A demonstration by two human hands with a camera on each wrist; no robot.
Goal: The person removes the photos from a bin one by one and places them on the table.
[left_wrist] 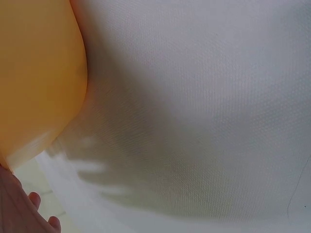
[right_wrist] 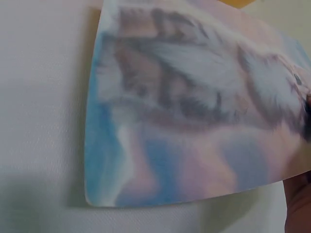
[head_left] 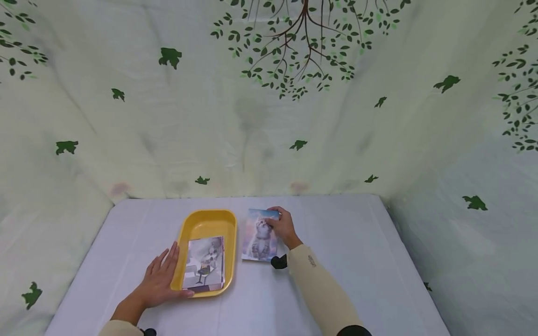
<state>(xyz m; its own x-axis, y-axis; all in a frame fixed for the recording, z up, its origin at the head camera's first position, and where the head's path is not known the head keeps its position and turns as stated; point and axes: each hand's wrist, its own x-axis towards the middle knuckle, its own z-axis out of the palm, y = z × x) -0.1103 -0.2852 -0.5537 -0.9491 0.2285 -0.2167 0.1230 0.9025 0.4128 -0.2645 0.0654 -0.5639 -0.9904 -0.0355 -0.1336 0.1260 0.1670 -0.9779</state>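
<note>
The person's left hand (head_left: 161, 277) lies flat and low, palm down, with its fingers straight, close together and pointing away from the body; the thumb reaches out to the right, and a pale sleeve covers the forearm behind the bare wrist. The right hand (head_left: 283, 226) is stretched further forward, its fingers curled and bent inward to the left with the thumb tucked under them, on a forearm in a cream sleeve that runs back towards the body.
</note>
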